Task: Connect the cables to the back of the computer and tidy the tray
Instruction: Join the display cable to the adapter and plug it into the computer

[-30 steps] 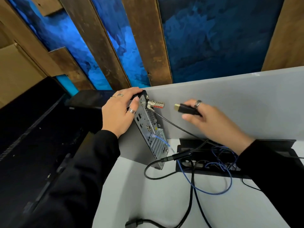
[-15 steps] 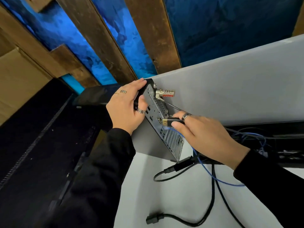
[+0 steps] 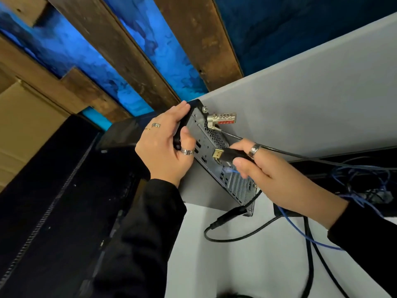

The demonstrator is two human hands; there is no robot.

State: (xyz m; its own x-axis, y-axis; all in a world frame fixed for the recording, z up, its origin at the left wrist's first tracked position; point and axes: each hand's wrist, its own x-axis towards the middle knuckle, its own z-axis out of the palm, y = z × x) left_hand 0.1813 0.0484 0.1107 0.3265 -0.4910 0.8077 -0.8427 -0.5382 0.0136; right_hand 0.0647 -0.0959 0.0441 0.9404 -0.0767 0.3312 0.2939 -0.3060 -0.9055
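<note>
A small black computer point(image 3: 211, 145) stands on edge on the white desk, its metal back panel with ports facing right. My left hand point(image 3: 165, 147) grips its top left corner. My right hand point(image 3: 272, 175) pinches a black plug with a gold tip point(image 3: 225, 155), held just off the ports at mid panel. A blue cable point(image 3: 300, 231) is plugged in lower down, and a black power plug point(image 3: 233, 212) sits at the bottom. A silver combination lock point(image 3: 222, 118) hangs from the top of the panel. The black cable tray point(image 3: 352, 175) lies at the right.
A grey partition point(image 3: 311, 93) rises behind the computer. A dark monitor point(image 3: 53, 190) fills the left. Black cables point(image 3: 311, 265) and the blue one loop over the white desk point(image 3: 236, 265) toward the tray, which holds a tangle of blue wires point(image 3: 365, 190).
My right hand carried the gold-tipped plug leftward from open air up to the back panel. The view closed in on the computer; my left hand kept its grip.
</note>
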